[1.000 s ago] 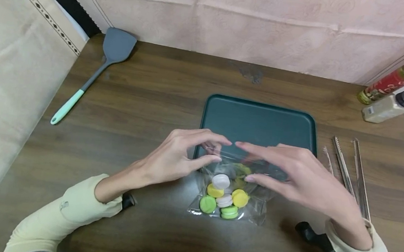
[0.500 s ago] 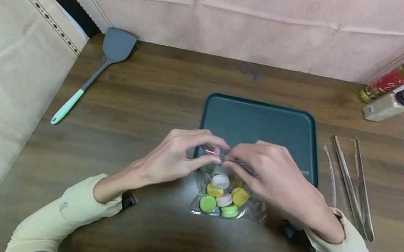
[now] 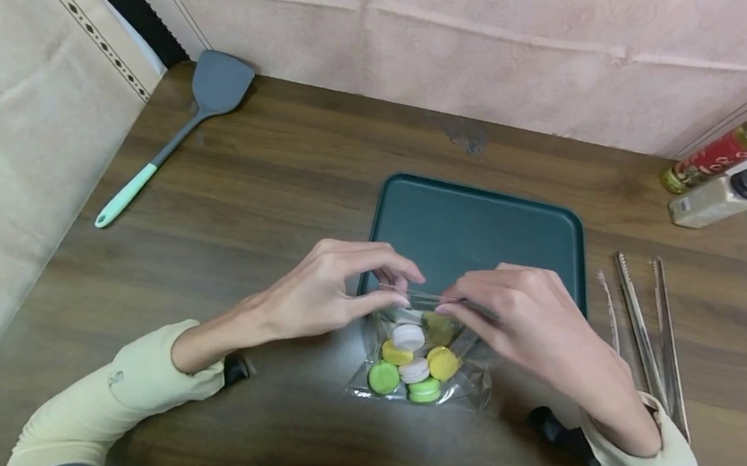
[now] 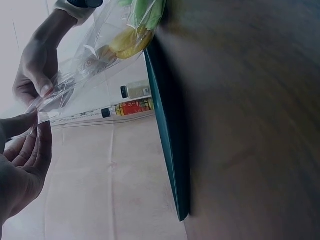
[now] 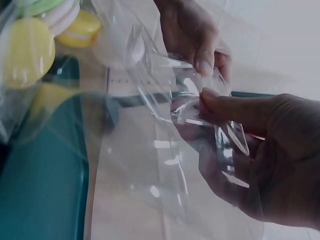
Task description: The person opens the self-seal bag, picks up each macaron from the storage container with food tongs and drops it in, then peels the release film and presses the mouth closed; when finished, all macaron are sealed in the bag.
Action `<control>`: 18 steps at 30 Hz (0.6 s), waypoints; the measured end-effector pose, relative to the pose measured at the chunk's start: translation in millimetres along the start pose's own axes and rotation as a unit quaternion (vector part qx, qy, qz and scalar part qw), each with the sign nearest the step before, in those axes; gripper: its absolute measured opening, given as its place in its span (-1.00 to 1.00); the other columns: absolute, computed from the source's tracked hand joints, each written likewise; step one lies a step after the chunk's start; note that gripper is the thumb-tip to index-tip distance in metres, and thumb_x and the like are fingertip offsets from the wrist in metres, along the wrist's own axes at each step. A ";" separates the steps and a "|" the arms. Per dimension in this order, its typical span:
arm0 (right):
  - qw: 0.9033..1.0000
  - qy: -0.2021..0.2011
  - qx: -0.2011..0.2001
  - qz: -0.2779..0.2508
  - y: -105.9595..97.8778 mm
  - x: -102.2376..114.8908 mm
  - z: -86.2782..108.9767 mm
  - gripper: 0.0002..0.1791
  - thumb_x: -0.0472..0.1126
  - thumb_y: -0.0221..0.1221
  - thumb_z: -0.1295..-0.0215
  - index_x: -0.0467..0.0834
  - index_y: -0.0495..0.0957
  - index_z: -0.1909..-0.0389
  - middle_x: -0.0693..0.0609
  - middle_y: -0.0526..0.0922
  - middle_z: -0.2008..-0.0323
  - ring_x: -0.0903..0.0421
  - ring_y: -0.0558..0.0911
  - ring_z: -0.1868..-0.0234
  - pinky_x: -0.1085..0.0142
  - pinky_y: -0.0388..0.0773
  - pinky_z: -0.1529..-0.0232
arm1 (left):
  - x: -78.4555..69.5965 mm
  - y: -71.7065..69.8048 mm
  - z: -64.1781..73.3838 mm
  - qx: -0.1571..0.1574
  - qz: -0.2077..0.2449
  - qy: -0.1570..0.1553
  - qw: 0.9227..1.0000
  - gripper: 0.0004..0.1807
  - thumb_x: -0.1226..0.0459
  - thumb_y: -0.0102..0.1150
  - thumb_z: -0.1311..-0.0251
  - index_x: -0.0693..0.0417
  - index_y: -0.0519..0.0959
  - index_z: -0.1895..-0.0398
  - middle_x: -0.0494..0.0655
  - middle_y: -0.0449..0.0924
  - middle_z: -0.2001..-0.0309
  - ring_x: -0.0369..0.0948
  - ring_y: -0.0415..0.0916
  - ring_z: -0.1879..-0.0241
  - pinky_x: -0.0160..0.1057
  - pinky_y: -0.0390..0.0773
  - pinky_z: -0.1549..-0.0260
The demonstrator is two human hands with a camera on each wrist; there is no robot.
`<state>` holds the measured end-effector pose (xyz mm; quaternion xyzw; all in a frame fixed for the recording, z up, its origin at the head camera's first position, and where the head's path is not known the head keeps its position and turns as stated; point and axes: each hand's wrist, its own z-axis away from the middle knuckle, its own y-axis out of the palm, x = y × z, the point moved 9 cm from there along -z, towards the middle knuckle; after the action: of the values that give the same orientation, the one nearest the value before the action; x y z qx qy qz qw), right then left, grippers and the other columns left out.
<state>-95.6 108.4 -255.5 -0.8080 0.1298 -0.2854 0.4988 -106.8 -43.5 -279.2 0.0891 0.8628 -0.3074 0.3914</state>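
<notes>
A clear plastic bag stands at the tray's front edge, its mouth raised. Inside are several macarons, among them green, yellow and white ones. My left hand pinches the left part of the bag's top edge between thumb and fingers. Farther right along the same edge, my right hand pinches the film between thumb and forefinger. The right wrist view shows that thumb pressing on the crinkled plastic.
Behind the bag lies a dark green tray. Metal tongs rest to its right. A seasoning jar and a red-labelled bottle stand at the back right. A grey spatula with a mint handle lies at the left.
My right hand, apart from the bag's edge at first, took hold of it close to my left hand, then shifted right along it. My left hand has hardly moved.
</notes>
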 end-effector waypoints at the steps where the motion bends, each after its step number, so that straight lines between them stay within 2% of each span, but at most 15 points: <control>1: 1.000 0.001 0.000 -0.001 -0.8 -1.6 1.6 -0.80 -0.34 0.57 -0.17 -0.01 0.84 0.24 0.21 0.86 0.32 0.39 0.55 0.50 0.37 0.49 0.48 | 0.2 -0.1 -0.1 0.000 0.001 0.000 1.000 -0.71 0.53 0.47 -0.30 0.29 0.72 -0.06 0.00 0.81 0.19 -0.23 0.75 0.18 -0.29 0.74 0.13; 8: 1.000 -0.001 0.005 -0.005 -1.7 -10.6 10.7 -0.77 -0.31 0.57 -0.17 0.04 0.83 0.22 0.25 0.85 0.30 0.37 0.64 0.46 0.31 0.59 0.43 | 1.5 -1.3 0.7 0.002 0.006 -0.003 1.000 -0.70 0.54 0.47 -0.29 0.30 0.72 -0.06 -0.01 0.81 0.20 -0.22 0.75 0.18 -0.29 0.75 0.13; 11: 1.000 0.001 0.004 -0.001 -3.5 -13.9 15.1 -0.97 -0.15 0.49 -0.38 0.06 0.82 0.23 0.26 0.85 0.30 0.35 0.63 0.47 0.31 0.56 0.45 | 3.3 -1.7 1.4 0.003 0.007 -0.008 1.000 -0.70 0.54 0.47 -0.29 0.29 0.72 -0.07 -0.02 0.81 0.21 -0.23 0.75 0.18 -0.28 0.75 0.13; 12: 1.000 0.002 0.003 0.002 -4.2 -14.9 16.6 -0.92 -0.06 0.42 -0.49 0.06 0.82 0.24 0.26 0.84 0.31 0.35 0.63 0.47 0.31 0.55 0.45 | 3.7 -1.9 1.5 0.004 0.008 -0.010 1.000 -0.70 0.54 0.47 -0.29 0.29 0.72 -0.07 -0.02 0.81 0.21 -0.23 0.75 0.18 -0.28 0.75 0.12; 15: 1.000 0.007 0.001 0.000 -6.2 -18.0 20.4 -0.58 0.17 0.11 -0.69 0.06 0.82 0.24 0.26 0.85 0.31 0.34 0.64 0.46 0.32 0.53 0.46 | 4.5 -2.6 1.3 0.005 0.009 -0.016 1.000 -0.70 0.54 0.47 -0.29 0.30 0.72 -0.07 -0.01 0.82 0.19 -0.23 0.76 0.17 -0.28 0.75 0.11; 17: 1.000 0.009 0.000 -0.002 -7.7 -19.7 22.2 -0.42 0.25 -0.07 -0.73 0.05 0.82 0.24 0.24 0.85 0.31 0.34 0.65 0.46 0.34 0.52 0.48 | 6.0 -2.7 1.3 0.006 0.010 -0.018 1.000 -0.70 0.54 0.47 -0.29 0.30 0.72 -0.06 0.00 0.82 0.18 -0.23 0.76 0.18 -0.27 0.75 0.12; 18: 1.000 0.009 -0.003 0.000 -8.5 -20.6 23.2 -0.39 0.27 -0.10 -0.72 0.05 0.82 0.25 0.24 0.85 0.32 0.34 0.65 0.46 0.36 0.52 0.49 | 6.2 -3.0 1.2 0.007 0.009 -0.018 1.000 -0.70 0.54 0.48 -0.29 0.30 0.72 -0.06 0.00 0.83 0.17 -0.23 0.76 0.18 -0.27 0.75 0.12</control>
<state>-99.1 139.5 -262.8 -0.8067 0.1350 -0.2929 0.4951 -111.4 -47.2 -283.0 0.0941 0.8526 -0.3109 0.4094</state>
